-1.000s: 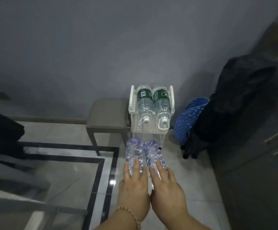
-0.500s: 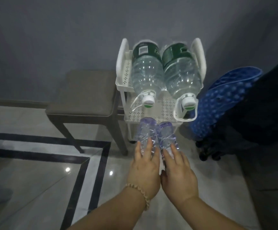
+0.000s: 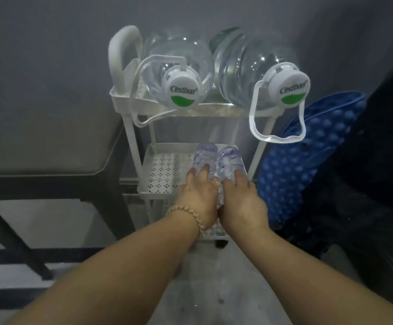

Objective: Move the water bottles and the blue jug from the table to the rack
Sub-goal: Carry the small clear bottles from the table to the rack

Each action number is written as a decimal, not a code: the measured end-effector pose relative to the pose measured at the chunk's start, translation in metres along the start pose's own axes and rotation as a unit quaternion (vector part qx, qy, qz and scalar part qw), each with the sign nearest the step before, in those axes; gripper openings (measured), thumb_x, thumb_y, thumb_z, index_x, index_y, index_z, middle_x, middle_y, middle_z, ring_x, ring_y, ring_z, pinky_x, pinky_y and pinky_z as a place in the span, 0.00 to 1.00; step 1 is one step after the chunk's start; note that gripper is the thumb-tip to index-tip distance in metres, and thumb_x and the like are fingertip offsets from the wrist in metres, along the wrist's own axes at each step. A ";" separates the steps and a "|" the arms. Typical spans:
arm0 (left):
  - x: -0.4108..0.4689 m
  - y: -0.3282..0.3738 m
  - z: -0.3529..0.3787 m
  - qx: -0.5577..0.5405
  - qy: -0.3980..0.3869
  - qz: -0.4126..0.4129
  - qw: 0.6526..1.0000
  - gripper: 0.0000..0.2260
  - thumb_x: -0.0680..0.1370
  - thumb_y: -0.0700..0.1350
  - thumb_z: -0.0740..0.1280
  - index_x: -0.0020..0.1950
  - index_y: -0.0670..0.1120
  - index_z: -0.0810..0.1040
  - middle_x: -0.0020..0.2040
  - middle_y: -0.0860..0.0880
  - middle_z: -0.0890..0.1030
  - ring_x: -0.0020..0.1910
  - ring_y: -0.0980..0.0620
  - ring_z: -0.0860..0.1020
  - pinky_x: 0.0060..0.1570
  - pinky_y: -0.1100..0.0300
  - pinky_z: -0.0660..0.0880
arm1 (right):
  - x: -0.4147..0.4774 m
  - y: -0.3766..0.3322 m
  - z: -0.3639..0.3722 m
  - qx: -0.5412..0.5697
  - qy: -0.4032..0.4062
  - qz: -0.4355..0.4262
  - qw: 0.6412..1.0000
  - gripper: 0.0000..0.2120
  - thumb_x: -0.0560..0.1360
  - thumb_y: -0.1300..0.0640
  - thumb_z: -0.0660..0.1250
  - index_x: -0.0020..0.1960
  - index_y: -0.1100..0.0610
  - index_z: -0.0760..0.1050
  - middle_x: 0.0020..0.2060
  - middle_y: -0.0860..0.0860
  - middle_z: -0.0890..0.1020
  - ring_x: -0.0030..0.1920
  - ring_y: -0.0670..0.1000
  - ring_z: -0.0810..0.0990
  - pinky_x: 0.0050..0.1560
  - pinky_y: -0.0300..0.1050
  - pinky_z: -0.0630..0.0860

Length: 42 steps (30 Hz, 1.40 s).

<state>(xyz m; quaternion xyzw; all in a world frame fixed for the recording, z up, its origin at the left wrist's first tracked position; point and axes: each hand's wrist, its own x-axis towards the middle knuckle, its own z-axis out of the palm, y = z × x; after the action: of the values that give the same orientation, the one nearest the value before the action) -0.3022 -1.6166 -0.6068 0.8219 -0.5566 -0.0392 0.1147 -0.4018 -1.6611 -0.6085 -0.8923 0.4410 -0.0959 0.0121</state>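
Note:
A white three-tier rack [image 3: 158, 181] stands against the grey wall. Two large clear water jugs with white caps lie on its top shelf, one on the left [image 3: 179, 66] and one on the right [image 3: 254, 71], caps toward me. My left hand [image 3: 200, 195] grips a small clear water bottle [image 3: 203, 156] lying on the middle shelf. My right hand [image 3: 240, 198] grips a second small bottle [image 3: 229, 160] right beside it. Both bottles point away from me, side by side at the shelf's right half. No blue jug is in view.
A dark padded stool [image 3: 50, 146] stands close on the rack's left. A blue dotted cushion [image 3: 308, 146] leans against dark bags [image 3: 366, 207] on the right. Tiled floor with black bands [image 3: 8, 256] runs below my arms.
I have come much closer and lower to the rack. Both hands moved forward with the small bottles, from in front of the rack onto its middle shelf.

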 end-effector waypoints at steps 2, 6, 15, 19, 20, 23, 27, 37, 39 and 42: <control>0.010 -0.005 0.004 0.012 -0.015 0.003 1.000 0.33 0.70 0.53 0.73 0.71 0.49 0.64 0.76 0.45 0.52 0.73 0.40 0.50 0.70 0.47 0.58 | 0.008 -0.004 0.003 -0.039 -0.008 -0.008 0.999 0.26 0.71 0.53 0.71 0.65 0.53 0.65 0.73 0.55 0.59 0.66 0.60 0.67 0.47 0.50 0.79; 0.027 -0.015 0.014 0.068 0.008 0.071 0.995 0.27 0.71 0.55 0.68 0.67 0.48 0.70 0.71 0.44 0.65 0.72 0.42 0.56 0.68 0.46 0.62 | 0.014 -0.006 0.008 -0.088 0.000 -0.022 0.996 0.25 0.72 0.55 0.70 0.66 0.54 0.66 0.72 0.57 0.60 0.67 0.62 0.66 0.47 0.50 0.78; 0.012 -0.027 0.008 0.069 -0.043 0.112 0.990 0.46 0.66 0.50 0.75 0.75 0.46 0.50 0.76 0.44 0.48 0.75 0.45 0.46 0.72 0.48 0.57 | 0.020 -0.001 0.008 -0.125 -0.039 -0.098 0.987 0.42 0.70 0.51 0.71 0.75 0.55 0.51 0.76 0.59 0.47 0.75 0.60 0.48 0.66 0.54 0.67; 0.006 -0.020 0.025 0.051 0.079 0.118 0.989 0.31 0.75 0.40 0.65 0.75 0.43 0.54 0.74 0.44 0.58 0.74 0.45 0.52 0.72 0.49 0.55 | 0.016 0.010 0.005 -0.045 0.021 -0.120 0.992 0.37 0.69 0.63 0.70 0.74 0.54 0.57 0.75 0.59 0.50 0.75 0.60 0.51 0.68 0.53 0.64; 0.005 -0.021 0.031 0.049 0.087 0.117 0.988 0.30 0.76 0.39 0.64 0.75 0.43 0.54 0.74 0.44 0.59 0.74 0.44 0.51 0.72 0.48 0.55 | 0.012 0.013 0.007 -0.029 0.040 -0.127 0.991 0.34 0.69 0.65 0.69 0.72 0.54 0.62 0.75 0.59 0.54 0.74 0.61 0.54 0.67 0.54 0.64; 0.001 -0.025 0.039 0.032 0.125 0.133 0.983 0.27 0.72 0.35 0.69 0.70 0.39 0.66 0.70 0.41 0.68 0.71 0.38 0.60 0.67 0.41 0.64 | -0.005 0.021 0.024 0.021 0.112 -0.143 0.983 0.27 0.67 0.68 0.72 0.64 0.59 0.73 0.69 0.62 0.68 0.68 0.65 0.67 0.63 0.62 0.69; 0.009 -0.024 0.043 0.013 0.133 0.187 0.973 0.24 0.74 0.36 0.67 0.69 0.36 0.66 0.68 0.39 0.70 0.70 0.39 0.64 0.67 0.43 0.64 | -0.009 0.018 0.048 0.118 0.234 -0.133 0.956 0.20 0.69 0.66 0.73 0.61 0.63 0.76 0.65 0.63 0.73 0.66 0.66 0.70 0.63 0.65 0.69; 0.036 -0.028 0.037 -0.044 0.127 0.151 0.979 0.35 0.75 0.45 0.68 0.75 0.37 0.53 0.74 0.40 0.58 0.74 0.45 0.53 0.73 0.52 0.53 | 0.028 0.026 0.050 -0.015 0.206 -0.137 0.969 0.31 0.68 0.62 0.70 0.70 0.57 0.67 0.71 0.56 0.68 0.72 0.60 0.62 0.68 0.65 0.47; 0.039 -0.031 0.040 -0.028 0.093 0.146 0.985 0.37 0.76 0.47 0.66 0.76 0.39 0.46 0.76 0.42 0.51 0.75 0.46 0.45 0.74 0.53 0.48 | 0.030 0.027 0.051 -0.051 0.206 -0.124 0.969 0.32 0.67 0.60 0.68 0.71 0.56 0.67 0.72 0.57 0.65 0.73 0.61 0.58 0.68 0.66 0.46; 0.039 -0.031 0.043 -0.041 0.078 0.134 0.987 0.37 0.76 0.46 0.65 0.76 0.41 0.43 0.77 0.44 0.47 0.75 0.48 0.41 0.73 0.56 0.42 | 0.028 0.021 0.055 -0.067 0.206 -0.089 0.972 0.32 0.67 0.59 0.62 0.72 0.54 0.64 0.74 0.59 0.59 0.74 0.62 0.52 0.71 0.67 0.44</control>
<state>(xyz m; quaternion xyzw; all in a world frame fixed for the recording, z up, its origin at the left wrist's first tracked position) -0.2675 -1.6481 -0.6534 0.7348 -0.6492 0.0177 0.1955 -0.3922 -1.6994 -0.6605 -0.8878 0.3581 -0.2487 -0.1473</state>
